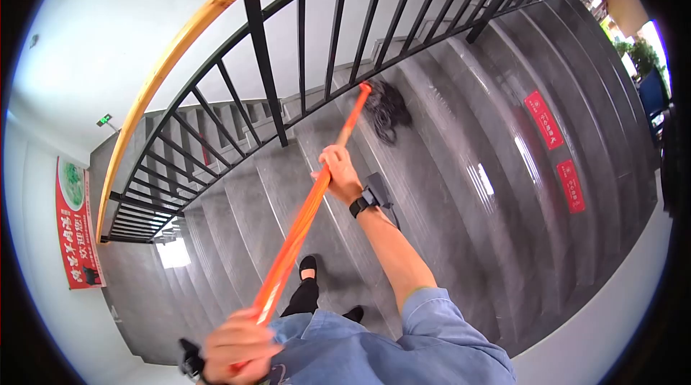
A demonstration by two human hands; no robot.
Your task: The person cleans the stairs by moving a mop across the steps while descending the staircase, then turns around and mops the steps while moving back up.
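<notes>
An orange mop handle point(299, 230) runs from the bottom left up to the middle of the view. Near its upper end, a dark stringy mop head point(387, 108) lies on a grey stair step beside the railing. My right hand point(338, 169) is wrapped round the handle around its middle, with a black band and device on the wrist. Lower down, my left hand point(241, 345) grips the handle close to my body and looks slightly blurred by motion.
Grey stairs point(461, 133) fill the middle and right. Black railing bars point(266, 65) with a wooden handrail point(162, 65) curve along the upper left. Red labels point(543, 120) mark the steps. A red banner point(78, 227) hangs at left. My black shoe point(308, 267) rests on a step.
</notes>
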